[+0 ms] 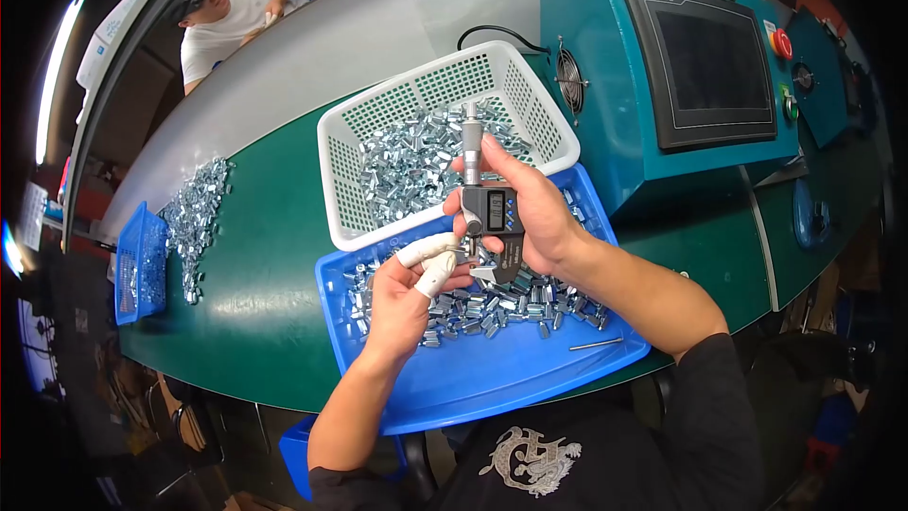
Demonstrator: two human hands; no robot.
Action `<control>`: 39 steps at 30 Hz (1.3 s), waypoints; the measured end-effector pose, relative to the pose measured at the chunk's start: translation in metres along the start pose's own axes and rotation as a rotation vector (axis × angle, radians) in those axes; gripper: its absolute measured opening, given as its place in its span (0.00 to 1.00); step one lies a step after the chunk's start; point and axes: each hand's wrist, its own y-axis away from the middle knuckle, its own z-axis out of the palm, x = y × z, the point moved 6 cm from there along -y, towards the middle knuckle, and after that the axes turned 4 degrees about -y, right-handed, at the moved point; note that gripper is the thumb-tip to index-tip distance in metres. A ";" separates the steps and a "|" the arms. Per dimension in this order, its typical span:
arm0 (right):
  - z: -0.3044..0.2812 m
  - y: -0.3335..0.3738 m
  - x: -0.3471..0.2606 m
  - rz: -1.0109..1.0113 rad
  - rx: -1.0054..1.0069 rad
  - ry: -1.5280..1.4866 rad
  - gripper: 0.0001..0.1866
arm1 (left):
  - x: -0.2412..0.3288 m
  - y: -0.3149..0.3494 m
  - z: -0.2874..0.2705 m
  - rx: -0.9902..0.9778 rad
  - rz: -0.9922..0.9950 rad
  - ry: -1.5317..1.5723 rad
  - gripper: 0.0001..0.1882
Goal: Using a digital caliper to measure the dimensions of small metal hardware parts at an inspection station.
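My right hand [547, 218] is wrapped around a digital micrometer [496, 211], its silver thimble pointing away from me and its small display facing up. White finger cots cover the thumb and index finger of my left hand [399, 308]. Those fingertips are pinched at the micrometer's jaws on a small metal piece, mostly hidden by the fingers. Below both hands sits a blue tray [463, 383] holding many short silvery metal pieces [506, 310]. Just beyond it, a white perforated basket [342, 175] contains a heap of similar pieces [402, 166].
A thin metal rod [596, 344] lies in the tray's near right part. On the green table's left, a pile of metal pieces [197, 213] spreads beside a small blue basket [151, 270]. A teal machine with a dark screen [714, 61] stands right. Another person [222, 19] sits across.
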 end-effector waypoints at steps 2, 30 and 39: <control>-0.001 0.000 -0.001 0.007 0.004 -0.008 0.26 | 0.000 -0.001 -0.002 0.008 -0.017 0.000 0.13; -0.003 -0.001 -0.002 0.005 -0.035 -0.041 0.24 | 0.005 0.002 0.002 -0.046 -0.012 -0.002 0.14; -0.002 -0.001 -0.003 -0.004 -0.019 -0.038 0.20 | 0.006 0.001 0.003 -0.069 -0.013 -0.016 0.15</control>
